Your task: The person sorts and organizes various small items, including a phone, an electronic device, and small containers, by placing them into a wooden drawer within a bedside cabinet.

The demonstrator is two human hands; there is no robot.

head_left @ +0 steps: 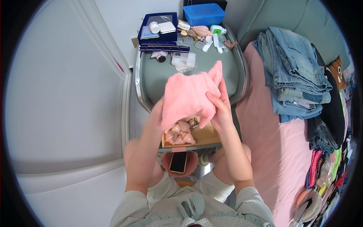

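Observation:
A fluffy pink cloth (189, 94) is stretched between my two hands, above an open wooden drawer. At its right side my right hand (221, 109) grips it, thumb pressed on the front and fingers behind. My left hand (158, 109) holds the left edge, its fingers mostly hidden behind the cloth. Below, the drawer (208, 137) contains several glossy pinkish, rounded pieces (181, 135) and a small brownish item (193, 123); I cannot make out their kind.
A dark phone (178, 162) lies in a pink scalloped container (193, 166) between my knees. Beyond the drawer, a green padded chair (151, 77) bears a blue box (204, 15), a navy case (159, 38) and small items. Folded jeans (295, 64) lie on the pink bed (264, 140) at right.

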